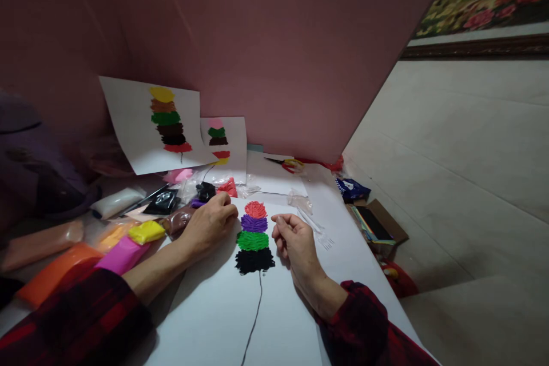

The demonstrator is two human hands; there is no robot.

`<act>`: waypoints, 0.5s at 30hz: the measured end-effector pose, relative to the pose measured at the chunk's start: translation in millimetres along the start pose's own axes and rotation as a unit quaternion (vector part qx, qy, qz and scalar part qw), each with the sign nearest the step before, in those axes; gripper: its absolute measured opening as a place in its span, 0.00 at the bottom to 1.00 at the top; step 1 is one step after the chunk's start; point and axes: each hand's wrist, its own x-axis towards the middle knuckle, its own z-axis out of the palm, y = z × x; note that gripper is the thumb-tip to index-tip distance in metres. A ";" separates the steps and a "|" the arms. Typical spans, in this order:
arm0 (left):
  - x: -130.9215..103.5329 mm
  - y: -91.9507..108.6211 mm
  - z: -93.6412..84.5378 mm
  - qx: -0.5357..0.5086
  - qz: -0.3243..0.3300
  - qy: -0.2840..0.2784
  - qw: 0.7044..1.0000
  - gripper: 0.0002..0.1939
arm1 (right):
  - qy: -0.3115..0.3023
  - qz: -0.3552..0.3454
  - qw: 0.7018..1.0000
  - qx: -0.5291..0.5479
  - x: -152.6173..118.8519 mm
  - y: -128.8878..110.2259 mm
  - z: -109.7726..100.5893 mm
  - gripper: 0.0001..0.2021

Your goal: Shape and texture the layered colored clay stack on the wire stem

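Observation:
A white sheet [214, 320] bears a stack of textured clay patches: red [255, 209], purple [254, 223], green [253, 241] and black [255, 261], with a thin dark line [257, 311] running down below. My left hand [213, 218] rests at the sheet's upper left, fingers curled, beside the red patch; whatever its fingertips hold, if anything, is hidden. To the right of the stack is my right hand [294, 235], thumb and forefinger pinched together, with what is between them too small to make out.
Bags of coloured clay, among them yellow [146, 232], magenta [122, 255] and orange [60, 274], lie on the left. Two sheets with similar stacks [128, 126] [235, 143] lean at the back. Scissors [292, 165] and a clear plastic fork [325, 240] lie beyond and right.

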 end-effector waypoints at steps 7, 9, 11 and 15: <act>0.2 -2.7 0.1 0.067 -0.003 -0.015 0.998 0.13 | 0.000 -0.001 1.000 -0.002 -0.7 0.0 -0.3 0.14; -0.1 -1.4 0.1 0.088 0.006 -0.023 0.996 0.14 | 0.001 0.000 1.000 -0.003 -0.5 0.2 -0.4 0.14; -0.3 0.3 -0.4 0.108 0.013 -0.036 0.993 0.14 | 0.001 0.000 1.000 -0.003 -0.3 0.5 -0.5 0.13; 0.4 1.0 -2.6 0.104 0.011 -0.040 0.994 0.14 | 0.001 0.002 1.000 -0.002 -0.2 0.7 -0.4 0.13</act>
